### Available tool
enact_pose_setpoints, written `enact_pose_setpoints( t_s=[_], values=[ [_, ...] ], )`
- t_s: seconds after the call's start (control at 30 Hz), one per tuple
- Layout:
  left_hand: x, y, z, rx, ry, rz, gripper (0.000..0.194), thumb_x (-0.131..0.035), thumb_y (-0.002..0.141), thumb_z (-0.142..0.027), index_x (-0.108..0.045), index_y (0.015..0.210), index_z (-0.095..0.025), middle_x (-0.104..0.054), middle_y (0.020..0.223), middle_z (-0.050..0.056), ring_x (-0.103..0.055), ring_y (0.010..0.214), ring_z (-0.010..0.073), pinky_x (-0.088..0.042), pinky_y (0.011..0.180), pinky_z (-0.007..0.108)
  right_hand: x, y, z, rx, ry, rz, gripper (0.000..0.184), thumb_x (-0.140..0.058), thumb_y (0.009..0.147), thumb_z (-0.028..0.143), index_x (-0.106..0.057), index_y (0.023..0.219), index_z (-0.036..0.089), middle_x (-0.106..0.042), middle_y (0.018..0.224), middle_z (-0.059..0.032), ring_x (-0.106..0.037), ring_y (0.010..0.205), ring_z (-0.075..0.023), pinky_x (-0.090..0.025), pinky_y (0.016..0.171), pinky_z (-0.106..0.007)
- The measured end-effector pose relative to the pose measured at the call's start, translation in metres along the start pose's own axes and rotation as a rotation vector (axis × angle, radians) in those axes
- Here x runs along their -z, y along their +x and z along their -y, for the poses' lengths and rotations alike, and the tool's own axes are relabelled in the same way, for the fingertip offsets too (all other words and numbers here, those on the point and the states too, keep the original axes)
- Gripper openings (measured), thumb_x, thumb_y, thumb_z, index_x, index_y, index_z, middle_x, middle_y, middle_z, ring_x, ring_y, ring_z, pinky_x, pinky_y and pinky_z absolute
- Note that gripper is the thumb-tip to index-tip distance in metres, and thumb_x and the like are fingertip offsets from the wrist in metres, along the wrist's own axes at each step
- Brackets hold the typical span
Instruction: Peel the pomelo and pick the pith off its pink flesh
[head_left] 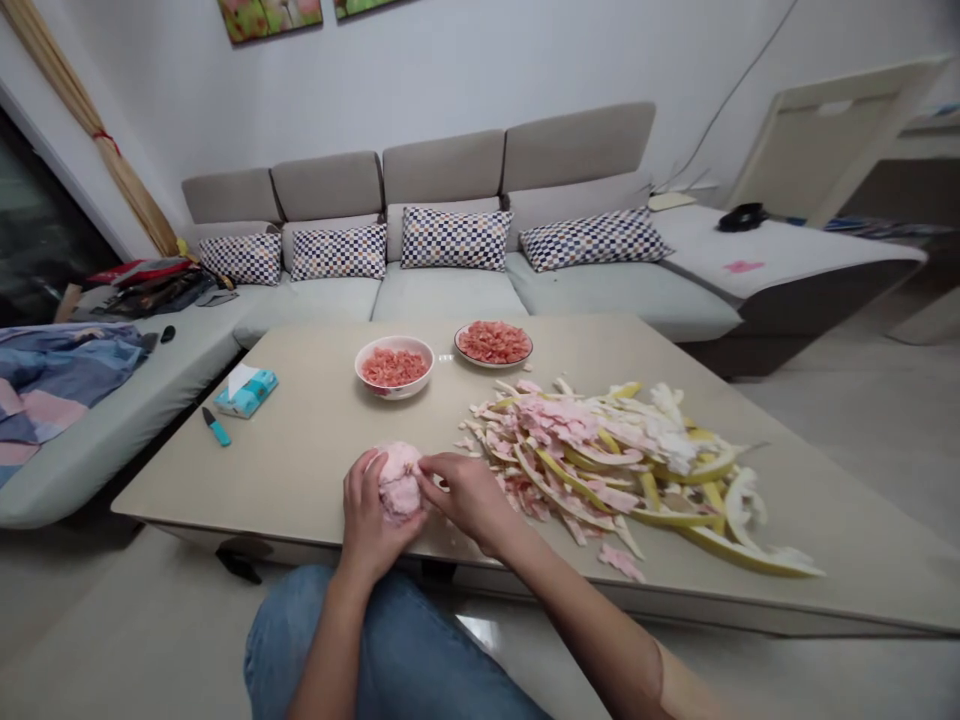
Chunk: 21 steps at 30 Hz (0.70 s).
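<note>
A round peeled pomelo point(400, 484), pale pink with some pith on it, is held over the near edge of the table. My left hand point(373, 515) wraps round its left and lower side. At its upper right, the fingers of my right hand point(469, 497) are pinched together against the surface; whether a bit of pith is between them is too small to tell. Just right of my right hand lies a large heap of pomelo peel point(592, 450), yellow rind strips mixed with pink and white pith.
Behind the pomelo stand a bowl point(394, 393) and a plate point(493, 363), both holding pink-red pomelo flesh. A tissue pack point(247, 391) and a turquoise-handled knife point(216, 427) lie at the left of the table point(300, 480). A sofa point(450, 293) with checked cushions runs along the far side.
</note>
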<state>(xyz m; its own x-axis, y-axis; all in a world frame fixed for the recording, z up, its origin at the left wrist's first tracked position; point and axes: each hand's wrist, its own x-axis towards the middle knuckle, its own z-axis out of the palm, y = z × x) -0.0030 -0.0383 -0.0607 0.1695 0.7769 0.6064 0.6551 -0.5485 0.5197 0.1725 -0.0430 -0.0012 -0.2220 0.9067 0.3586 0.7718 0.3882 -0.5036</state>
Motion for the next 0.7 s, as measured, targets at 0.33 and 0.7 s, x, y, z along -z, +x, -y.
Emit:
enact_pose_setpoints(
  t_s=[0.33, 0.7],
  values=[
    [-0.002, 0.007, -0.003, -0.042, 0.019, -0.041, 0.079, -0.076, 0.063, -0.025, -0.039, 0.133, -0.023, -0.047, 0.135, 0.015, -0.048, 0.124, 0.0320, -0.042, 0.104, 0.051, -0.006, 0.006, 0.016, -0.179, -0.239, 0.001, 0.020, -0.055, 0.085, 0.019, -0.073, 0.078, 0.018, -0.075, 0.080, -0.0077, -0.066, 0.071, -0.0171, -0.035, 0.062, -0.024],
    [-0.004, 0.005, 0.000, -0.073, 0.063, -0.091, 0.073, -0.074, 0.066, -0.026, -0.039, 0.130, -0.021, -0.049, 0.132, 0.015, -0.049, 0.121, 0.0306, -0.044, 0.101, 0.050, 0.007, 0.009, 0.014, -0.168, -0.124, 0.023, 0.018, -0.058, 0.083, 0.022, -0.076, 0.084, 0.018, -0.076, 0.081, -0.0070, -0.068, 0.072, -0.0168, -0.039, 0.064, -0.022]
  ],
)
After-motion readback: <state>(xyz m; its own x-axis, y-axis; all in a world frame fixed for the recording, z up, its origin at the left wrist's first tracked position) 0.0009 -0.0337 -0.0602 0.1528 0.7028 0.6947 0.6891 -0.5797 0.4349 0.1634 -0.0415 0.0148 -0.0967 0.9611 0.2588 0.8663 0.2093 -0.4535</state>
